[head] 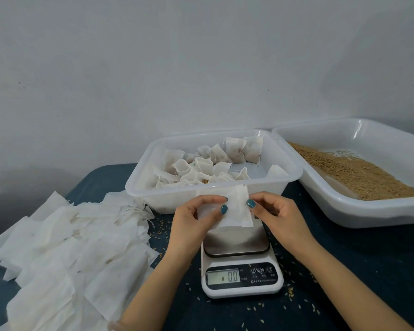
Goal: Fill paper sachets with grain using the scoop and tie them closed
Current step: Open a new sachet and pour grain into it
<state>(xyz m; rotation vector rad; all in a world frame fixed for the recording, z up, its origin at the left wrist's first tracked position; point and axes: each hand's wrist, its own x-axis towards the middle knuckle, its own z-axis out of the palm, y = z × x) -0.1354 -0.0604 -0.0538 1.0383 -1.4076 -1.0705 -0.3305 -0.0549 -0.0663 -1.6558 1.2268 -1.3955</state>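
An empty white paper sachet (234, 209) hangs flat above the scale's steel plate. My left hand (196, 223) pinches its left side between thumb and fingers. My right hand (273, 211) pinches its right edge. Brown grain (354, 173) lies in a white tray (368, 211) at the right. A pile of flat empty sachets (69, 242) covers the table's left side. Several filled, tied sachets (213, 163) sit in a white tub (261, 187) behind my hands. No scoop shows in the view.
A white digital kitchen scale (242, 275) stands in front of me and reads 0.0. Loose grains (289, 295) are scattered over the dark blue table cover (368, 271). A plain grey wall rises behind the tub and tray.
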